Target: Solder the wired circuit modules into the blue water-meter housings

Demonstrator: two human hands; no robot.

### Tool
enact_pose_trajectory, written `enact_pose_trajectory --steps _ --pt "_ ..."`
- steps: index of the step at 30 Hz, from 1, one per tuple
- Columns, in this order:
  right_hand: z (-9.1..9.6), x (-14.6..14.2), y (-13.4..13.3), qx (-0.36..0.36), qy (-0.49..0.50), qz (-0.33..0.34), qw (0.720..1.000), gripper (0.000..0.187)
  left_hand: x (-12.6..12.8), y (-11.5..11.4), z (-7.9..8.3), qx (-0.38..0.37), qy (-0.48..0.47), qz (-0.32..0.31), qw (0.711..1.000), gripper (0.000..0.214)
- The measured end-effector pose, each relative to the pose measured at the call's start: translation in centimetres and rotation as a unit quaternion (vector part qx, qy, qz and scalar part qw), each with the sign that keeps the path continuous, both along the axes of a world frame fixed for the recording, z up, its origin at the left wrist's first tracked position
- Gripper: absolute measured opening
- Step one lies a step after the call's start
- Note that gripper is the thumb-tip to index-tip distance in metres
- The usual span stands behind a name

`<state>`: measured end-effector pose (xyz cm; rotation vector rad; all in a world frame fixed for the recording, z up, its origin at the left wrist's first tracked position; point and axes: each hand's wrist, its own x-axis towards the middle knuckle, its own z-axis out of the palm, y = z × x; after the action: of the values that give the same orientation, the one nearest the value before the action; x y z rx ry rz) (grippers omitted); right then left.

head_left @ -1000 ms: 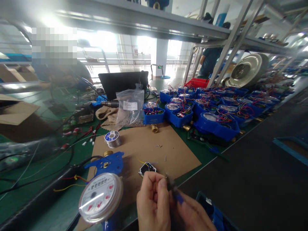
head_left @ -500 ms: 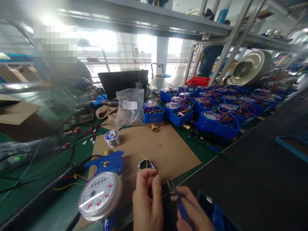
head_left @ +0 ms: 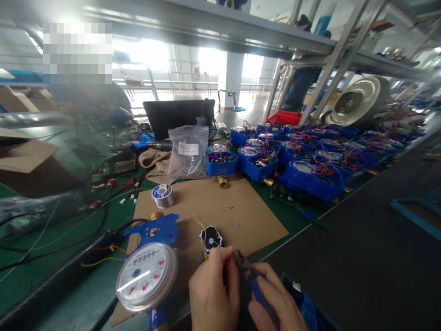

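Note:
My left hand (head_left: 212, 292) is closed in a pinch at the bottom middle, fingertips on thin wires that run up to a small black circuit board (head_left: 210, 237) lying on the brown cardboard sheet (head_left: 220, 207). My right hand (head_left: 275, 303) grips blue-handled pliers (head_left: 248, 271), whose dark jaws point at the left fingertips. A water meter (head_left: 146, 276) with a white dial and blue body lies just left of my left hand.
A solder spool (head_left: 162, 195), a plastic bag of small parts (head_left: 189, 154) and loose screws (head_left: 227, 208) sit on or by the cardboard. Several blue meter housings (head_left: 310, 177) with red wiring crowd the right. A black tray (head_left: 175, 117) and cables (head_left: 69, 220) lie left. Another person (head_left: 298, 87) stands behind the rack.
The pliers' jaws have closed in again on my left fingertips after drawing apart half a second ago. The circuit board has shifted slightly as the wires were handled.

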<state>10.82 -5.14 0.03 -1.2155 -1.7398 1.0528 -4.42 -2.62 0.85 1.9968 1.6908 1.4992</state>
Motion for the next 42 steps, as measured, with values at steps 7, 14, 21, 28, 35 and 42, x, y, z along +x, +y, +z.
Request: enact_pose_trajectory --steps 7,14,21,28,35,42 --pt "1.1 0.6 0.5 0.010 -0.032 0.055 0.998 0.020 0.0 0.0 0.3 0.021 0.023 -0.006 0.999 0.007" --pt "1.8 0.8 0.8 -0.012 -0.040 0.068 0.997 0.021 0.0 -0.2 0.6 0.005 0.037 -0.019 0.999 0.009" --pt "1.8 0.6 1.0 -0.009 -0.016 0.072 0.997 0.021 0.5 -0.4 0.9 -0.024 0.019 -0.021 0.999 0.009" --pt "1.6 -0.6 0.4 -0.061 0.103 0.026 0.993 0.040 0.5 -0.2 1.0 -0.029 0.022 -0.032 0.999 0.011" --pt "2.9 3.7 3.5 -0.026 0.307 -0.291 0.906 0.030 0.4 0.0 0.9 -0.007 -0.042 0.040 0.998 0.011" --pt "-0.1 4.2 1.2 -0.150 0.235 -0.195 0.940 0.044 1.0 0.3 0.8 -0.008 -0.078 0.026 0.997 0.008"
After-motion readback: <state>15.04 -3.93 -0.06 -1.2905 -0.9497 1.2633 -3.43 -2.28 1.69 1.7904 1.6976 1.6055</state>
